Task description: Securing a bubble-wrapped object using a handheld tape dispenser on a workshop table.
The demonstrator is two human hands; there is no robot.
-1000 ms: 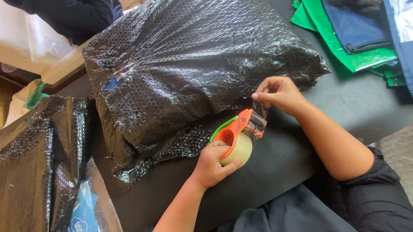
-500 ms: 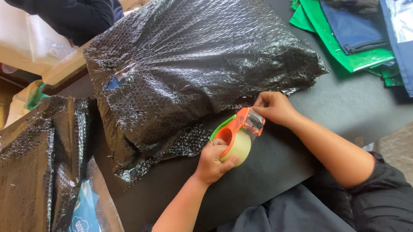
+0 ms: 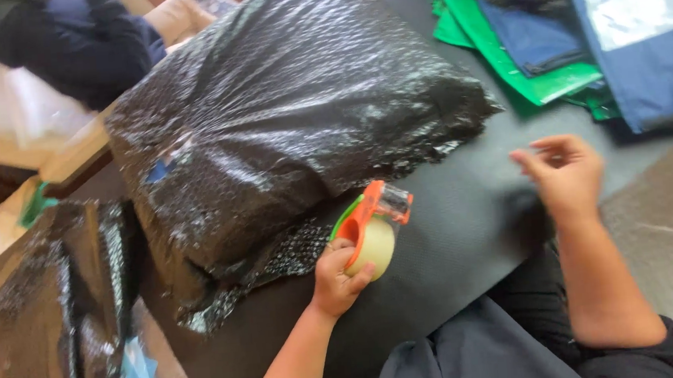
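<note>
The left hand (image 3: 336, 281) has its grip closed around a tape dispenser (image 3: 371, 226) on the worktop (image 3: 460, 235), beside the black parcel (image 3: 284, 129). The right hand (image 3: 563, 175) hovers spread, empty.

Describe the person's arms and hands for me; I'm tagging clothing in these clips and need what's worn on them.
Both forearms are bare, with no gloves, and no rings or watch that I can see. The left hand has no sleeve in view along the forearm. The right hand is blurred; a dark sleeve sits pushed up near that elbow. The garment looks black or dark grey, plain, without visible markings.
</note>
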